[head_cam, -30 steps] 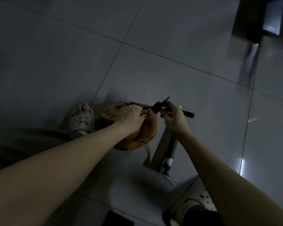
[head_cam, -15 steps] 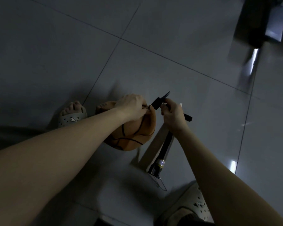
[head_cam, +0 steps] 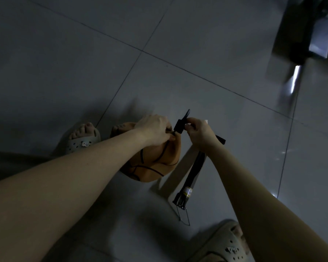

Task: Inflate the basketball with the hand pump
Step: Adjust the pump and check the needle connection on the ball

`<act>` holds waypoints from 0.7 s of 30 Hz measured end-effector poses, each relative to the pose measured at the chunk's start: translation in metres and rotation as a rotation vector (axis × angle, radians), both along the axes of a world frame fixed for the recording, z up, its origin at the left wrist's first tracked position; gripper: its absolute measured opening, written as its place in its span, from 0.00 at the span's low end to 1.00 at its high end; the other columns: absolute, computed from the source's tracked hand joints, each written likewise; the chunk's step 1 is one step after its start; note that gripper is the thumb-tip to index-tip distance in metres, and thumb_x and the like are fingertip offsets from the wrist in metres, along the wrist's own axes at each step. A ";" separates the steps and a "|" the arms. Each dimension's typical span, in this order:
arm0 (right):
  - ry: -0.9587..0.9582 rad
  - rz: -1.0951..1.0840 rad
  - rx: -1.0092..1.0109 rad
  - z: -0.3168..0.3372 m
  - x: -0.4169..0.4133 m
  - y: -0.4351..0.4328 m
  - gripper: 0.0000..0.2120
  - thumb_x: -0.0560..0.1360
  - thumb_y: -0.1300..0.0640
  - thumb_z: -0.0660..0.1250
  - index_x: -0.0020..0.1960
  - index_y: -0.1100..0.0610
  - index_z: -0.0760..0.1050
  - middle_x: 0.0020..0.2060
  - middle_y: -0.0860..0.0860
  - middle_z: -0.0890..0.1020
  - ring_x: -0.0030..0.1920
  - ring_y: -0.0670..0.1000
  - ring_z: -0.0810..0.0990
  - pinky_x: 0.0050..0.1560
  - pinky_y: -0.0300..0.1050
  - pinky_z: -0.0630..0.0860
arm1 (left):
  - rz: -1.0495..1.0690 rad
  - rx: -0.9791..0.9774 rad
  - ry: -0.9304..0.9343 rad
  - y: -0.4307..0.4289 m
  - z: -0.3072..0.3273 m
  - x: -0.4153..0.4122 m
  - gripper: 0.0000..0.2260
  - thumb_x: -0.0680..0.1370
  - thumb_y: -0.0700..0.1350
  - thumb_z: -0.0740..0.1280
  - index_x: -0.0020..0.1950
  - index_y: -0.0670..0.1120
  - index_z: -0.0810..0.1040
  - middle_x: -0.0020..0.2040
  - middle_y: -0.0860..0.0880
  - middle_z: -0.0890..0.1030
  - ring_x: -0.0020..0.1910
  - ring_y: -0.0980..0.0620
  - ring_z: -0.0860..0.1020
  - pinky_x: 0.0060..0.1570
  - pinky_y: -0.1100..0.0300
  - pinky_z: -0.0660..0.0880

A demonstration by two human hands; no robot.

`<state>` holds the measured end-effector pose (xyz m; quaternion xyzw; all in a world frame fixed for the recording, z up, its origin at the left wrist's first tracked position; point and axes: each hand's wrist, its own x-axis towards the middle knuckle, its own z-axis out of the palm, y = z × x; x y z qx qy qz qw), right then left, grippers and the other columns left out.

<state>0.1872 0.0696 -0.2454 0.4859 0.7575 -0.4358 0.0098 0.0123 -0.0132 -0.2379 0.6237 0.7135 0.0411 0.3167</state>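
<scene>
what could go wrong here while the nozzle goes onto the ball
The soft basketball is steadied only by the left hand, so it may roll. The right hand pinches the nozzle while the pump leans below it; a tip could tug the nozzle askew. Dim light makes aiming harder.

Open floor point(head_cam: 197, 44) ahead & to the left. Ball point(head_cam: 155, 167) w/ pump point(head_cam: 194, 173) just right block center; left sandal point(head_cam: 81, 142), right sandal point(head_cam: 225, 244) flank; dark furniture point(head_cam: 301, 35) top right.
</scene>
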 end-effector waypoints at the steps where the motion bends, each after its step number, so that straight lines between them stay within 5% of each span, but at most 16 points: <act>1: -0.008 0.017 -0.003 0.000 0.000 0.002 0.13 0.84 0.56 0.57 0.62 0.59 0.76 0.33 0.55 0.79 0.24 0.46 0.70 0.32 0.37 0.63 | 0.001 0.000 -0.004 0.000 0.000 -0.001 0.14 0.77 0.62 0.68 0.55 0.55 0.84 0.45 0.54 0.81 0.47 0.51 0.79 0.45 0.55 0.74; 4: -0.008 0.067 -0.007 0.004 -0.001 0.001 0.13 0.84 0.57 0.57 0.63 0.58 0.76 0.33 0.50 0.78 0.25 0.46 0.70 0.29 0.44 0.67 | 0.005 0.003 -0.014 -0.001 -0.001 -0.002 0.14 0.78 0.62 0.68 0.56 0.55 0.83 0.45 0.56 0.80 0.47 0.52 0.78 0.45 0.57 0.71; 7: -0.039 0.120 0.022 0.008 0.001 -0.002 0.15 0.84 0.57 0.57 0.68 0.57 0.73 0.46 0.56 0.83 0.30 0.51 0.77 0.37 0.53 0.77 | 0.010 0.010 -0.005 -0.002 -0.002 0.001 0.14 0.78 0.62 0.68 0.57 0.56 0.83 0.45 0.57 0.80 0.46 0.53 0.78 0.45 0.57 0.71; 11: -0.050 0.135 0.038 0.010 0.003 -0.007 0.15 0.84 0.57 0.57 0.68 0.58 0.74 0.40 0.50 0.77 0.39 0.57 0.79 0.40 0.52 0.76 | 0.026 0.007 -0.003 -0.004 0.000 0.006 0.14 0.78 0.61 0.68 0.56 0.56 0.83 0.43 0.57 0.80 0.44 0.53 0.78 0.43 0.58 0.70; 15: -0.042 0.109 0.014 0.008 0.004 -0.010 0.15 0.84 0.58 0.57 0.68 0.57 0.74 0.38 0.48 0.78 0.29 0.47 0.74 0.28 0.38 0.69 | 0.027 -0.003 0.013 -0.007 0.002 0.007 0.16 0.78 0.61 0.67 0.61 0.56 0.81 0.48 0.54 0.82 0.50 0.50 0.80 0.47 0.56 0.73; 18: -0.005 0.073 -0.008 0.008 0.006 -0.011 0.15 0.84 0.58 0.58 0.69 0.57 0.74 0.35 0.47 0.77 0.27 0.45 0.71 0.25 0.33 0.67 | 0.033 -0.006 0.017 -0.006 0.003 0.010 0.29 0.78 0.62 0.67 0.77 0.58 0.65 0.62 0.49 0.81 0.61 0.44 0.79 0.59 0.48 0.74; 21: 0.048 -0.013 -0.081 0.009 0.009 -0.008 0.14 0.83 0.58 0.60 0.66 0.57 0.76 0.35 0.51 0.78 0.29 0.46 0.72 0.28 0.33 0.68 | 0.002 0.011 0.037 -0.007 0.006 0.014 0.32 0.80 0.60 0.66 0.80 0.62 0.54 0.63 0.48 0.80 0.61 0.43 0.78 0.60 0.46 0.73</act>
